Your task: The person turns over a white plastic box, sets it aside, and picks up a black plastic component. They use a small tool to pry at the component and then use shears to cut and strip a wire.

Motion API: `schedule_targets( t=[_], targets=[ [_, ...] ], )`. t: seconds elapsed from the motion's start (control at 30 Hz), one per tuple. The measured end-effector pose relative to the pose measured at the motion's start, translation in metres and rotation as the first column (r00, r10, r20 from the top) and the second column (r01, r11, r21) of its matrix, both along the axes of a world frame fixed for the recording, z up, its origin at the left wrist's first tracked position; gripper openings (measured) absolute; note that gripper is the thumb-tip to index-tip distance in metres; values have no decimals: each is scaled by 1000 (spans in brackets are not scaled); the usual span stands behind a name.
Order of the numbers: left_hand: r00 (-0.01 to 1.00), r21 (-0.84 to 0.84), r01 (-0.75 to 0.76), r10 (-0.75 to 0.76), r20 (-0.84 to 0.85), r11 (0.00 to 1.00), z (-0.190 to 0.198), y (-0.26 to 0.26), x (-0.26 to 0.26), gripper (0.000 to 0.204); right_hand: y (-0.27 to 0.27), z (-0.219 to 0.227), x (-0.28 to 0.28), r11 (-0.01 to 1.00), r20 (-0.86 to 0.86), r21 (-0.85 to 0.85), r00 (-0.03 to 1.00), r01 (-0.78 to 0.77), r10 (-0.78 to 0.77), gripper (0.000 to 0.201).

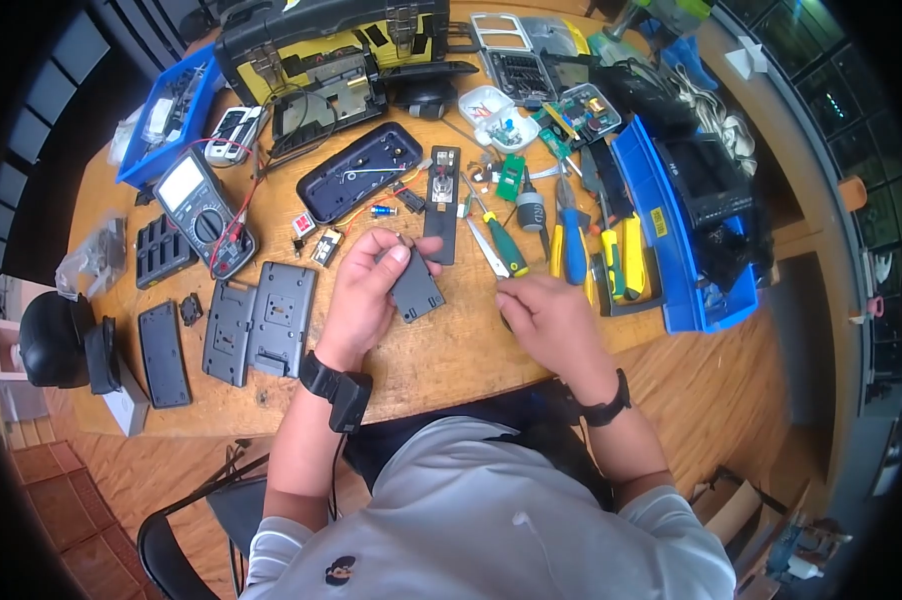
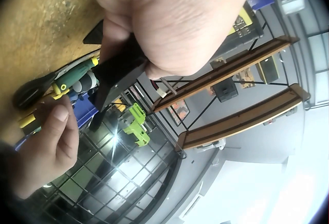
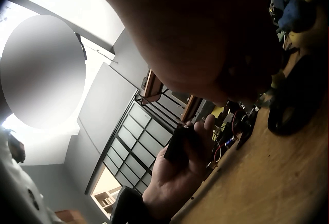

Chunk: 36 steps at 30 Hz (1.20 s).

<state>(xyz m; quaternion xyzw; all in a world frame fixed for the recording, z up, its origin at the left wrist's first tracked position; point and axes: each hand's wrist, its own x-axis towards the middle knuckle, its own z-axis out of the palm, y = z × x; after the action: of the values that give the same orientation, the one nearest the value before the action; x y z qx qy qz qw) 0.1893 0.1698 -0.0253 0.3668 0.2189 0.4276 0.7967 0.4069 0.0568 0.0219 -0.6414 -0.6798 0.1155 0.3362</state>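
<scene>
My left hand holds a flat dark plastic plate with small holes near its lower corner, thumb on its face. In the left wrist view the plate tilts out from the fingers. My right hand is low over the table, fingers curled, right by a tool with a silver blade and a black handle. The hand covers part of that tool, and I cannot tell whether the fingers grip it. A green-handled screwdriver lies beside it. Beyond the plate is a long black strip.
Pliers and yellow-handled tools lie right, by a blue bin. Left are a multimeter, black mounting plates and an open black casing. A toolbox stands behind.
</scene>
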Motion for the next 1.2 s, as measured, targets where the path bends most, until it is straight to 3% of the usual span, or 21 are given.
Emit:
schedule_targets(
  t=[0.73, 0.83, 0.9, 1.0, 1.07, 1.2],
  targets=[
    [999, 1, 42, -42, 4, 999, -4, 0, -1, 7, 1, -1, -4, 998, 23, -63, 1000, -13, 15, 12],
    [1000, 8, 6, -6, 6, 1000, 1, -2, 1, 8, 2, -1, 0, 997, 43, -71, 999, 27, -24, 13],
    [1000, -2, 12, -12, -12, 1000, 2, -2, 0, 8, 5, -2, 5, 971, 120, 69, 964, 231, -238, 15],
    [1000, 2, 18, -18, -4, 1000, 0, -2, 0, 7, 10, 2, 13, 934, 232, 76, 905, 348, -356, 17],
    [1000, 3, 17, -17, -8, 1000, 0, -2, 2, 7, 13, -7, 20, 934, 292, 96, 887, 345, -358, 19],
    [999, -4, 0, 0, -37, 1000, 1, -2, 0, 8, 21, -12, 20, 920, 414, -16, 840, 393, -351, 23]
  ],
)
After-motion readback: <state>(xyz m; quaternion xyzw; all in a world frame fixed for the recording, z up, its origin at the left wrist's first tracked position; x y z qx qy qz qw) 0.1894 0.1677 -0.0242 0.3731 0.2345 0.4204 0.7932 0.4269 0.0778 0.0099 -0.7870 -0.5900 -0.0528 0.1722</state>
